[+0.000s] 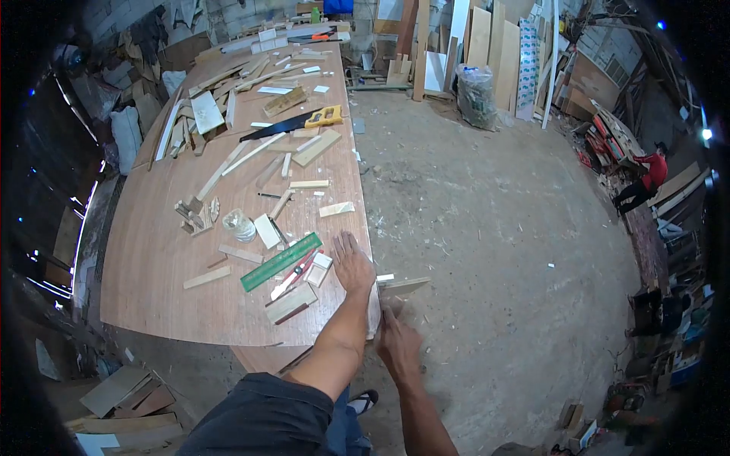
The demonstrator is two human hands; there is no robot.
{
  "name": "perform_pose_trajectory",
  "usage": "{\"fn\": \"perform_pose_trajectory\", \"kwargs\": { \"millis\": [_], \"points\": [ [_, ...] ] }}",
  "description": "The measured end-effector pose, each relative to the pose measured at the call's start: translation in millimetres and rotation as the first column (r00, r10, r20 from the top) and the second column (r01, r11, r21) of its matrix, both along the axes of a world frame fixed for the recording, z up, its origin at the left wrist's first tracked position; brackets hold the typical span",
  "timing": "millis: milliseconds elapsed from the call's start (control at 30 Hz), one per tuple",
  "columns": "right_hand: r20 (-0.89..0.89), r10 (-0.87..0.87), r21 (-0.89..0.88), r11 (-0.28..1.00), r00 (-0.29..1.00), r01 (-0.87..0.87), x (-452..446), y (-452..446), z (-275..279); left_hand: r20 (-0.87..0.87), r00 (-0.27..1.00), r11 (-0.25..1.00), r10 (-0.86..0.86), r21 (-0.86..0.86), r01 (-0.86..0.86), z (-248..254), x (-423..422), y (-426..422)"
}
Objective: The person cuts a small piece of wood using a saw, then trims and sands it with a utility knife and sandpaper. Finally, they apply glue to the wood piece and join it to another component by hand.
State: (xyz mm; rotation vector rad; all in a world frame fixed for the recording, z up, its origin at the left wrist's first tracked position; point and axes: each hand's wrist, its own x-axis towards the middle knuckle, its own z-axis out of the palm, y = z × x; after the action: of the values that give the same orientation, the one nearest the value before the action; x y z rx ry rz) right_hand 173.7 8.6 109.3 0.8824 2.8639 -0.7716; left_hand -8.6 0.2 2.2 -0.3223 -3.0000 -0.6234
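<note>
My left hand (353,267) lies flat on the wooden tabletop at its right edge, fingers stretched forward. Beside its wrist, a short pale wood strip (385,278) juts out past the edge. My right hand (400,343) is lower, just off the table's side, with fingers curled and partly blurred; what they grip is hidden. A thin flat grey-brown piece (407,286) sticks out above that hand; I cannot tell if it is a blade or wood. Left of my left hand are a small white box-like block (318,270), a red-and-white cutter (297,271) and a green ruler (280,262).
A yellow-handled handsaw (323,116) lies farther up the table (152,266) among wood offcuts. A clear jar (239,226) stands left of the ruler. Boards (479,38) and a filled plastic bag (477,97) line the back wall. A person in red (652,171) is far right.
</note>
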Motion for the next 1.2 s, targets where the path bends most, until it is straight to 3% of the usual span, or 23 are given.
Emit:
{"fn": "perform_pose_trajectory", "kwargs": {
  "millis": [67, 200, 267, 333, 467, 533, 633, 700, 800, 900, 1100, 1200],
  "points": [
    [-0.121, 0.027, 0.115, 0.993, 0.992, -0.013, -4.2, 1.8, -35.7, 0.019, 1.0, 1.0, -0.019, -0.017, 0.019, 3.3, 9.4, -5.4],
    [-0.137, 0.05, 0.093, 0.995, 0.989, -0.037, -23.9, 12.1, -43.6, -0.011, 1.0, 1.0, -0.006, -0.022, 0.006, 3.2, 2.2, 0.5],
    [-0.105, 0.065, 0.152, 0.987, 0.992, -0.049, -8.6, 3.4, -18.4, -0.032, 0.999, 1.0, 0.007, -0.022, -0.008, -1.9, -4.9, 1.3],
    [0.026, -0.07, -0.018, 0.997, 0.997, 0.071, 3.5, -2.2, -7.3, -0.049, 0.999, 1.0, 0.011, -0.012, -0.011, -2.0, -1.0, 0.5],
    [0.012, 0.082, 0.079, 0.993, 0.997, -0.083, -38.5, 15.1, -38.0, 0.014, 1.0, 0.999, -0.005, -0.054, 0.006, 8.1, 2.0, 0.5],
    [-0.009, 0.076, 0.116, 0.99, 0.997, -0.074, -25.9, 3.9, -12.5, 0.004, 1.0, 0.999, 0.0, -0.044, 0.0, 7.9, -1.9, 1.9],
    [0.154, -0.046, 0.026, 0.999, 0.987, 0.043, -11.9, -7.1, 1.0, -0.003, 1.0, 0.999, 0.005, -0.032, -0.005, -2.7, 0.6, -1.6],
    [0.025, 0.038, 0.088, 0.995, 0.999, -0.04, -32.2, 6.0, -31.9, -0.01, 1.0, 1.0, -0.005, -0.013, 0.005, 2.0, 1.0, -0.5],
    [-0.005, 0.042, 0.106, 0.994, 0.999, -0.041, -42.8, 13.3, -42.3, 0.016, 1.0, 1.0, -0.007, -0.007, 0.007, 6.1, 0.1, -1.3],
    [0.09, -0.004, 0.131, 0.991, 0.996, -0.008, -19.2, -4.1, 11.3, 0.031, 1.0, 1.0, -0.001, 0.001, 0.001, 4.6, -1.8, -0.3],
    [0.069, 0.049, 0.069, 0.996, 0.996, -0.054, -45.9, 11.9, -26.5, 0.01, 1.0, 1.0, 0.01, 0.008, -0.01, 2.3, -0.1, 0.3],
    [0.112, -0.047, 0.094, 0.995, 0.993, 0.036, -20.5, -5.0, 5.3, 0.057, 0.998, 1.0, 0.004, -0.017, -0.003, 8.7, -0.5, 0.1]
  ]
}}
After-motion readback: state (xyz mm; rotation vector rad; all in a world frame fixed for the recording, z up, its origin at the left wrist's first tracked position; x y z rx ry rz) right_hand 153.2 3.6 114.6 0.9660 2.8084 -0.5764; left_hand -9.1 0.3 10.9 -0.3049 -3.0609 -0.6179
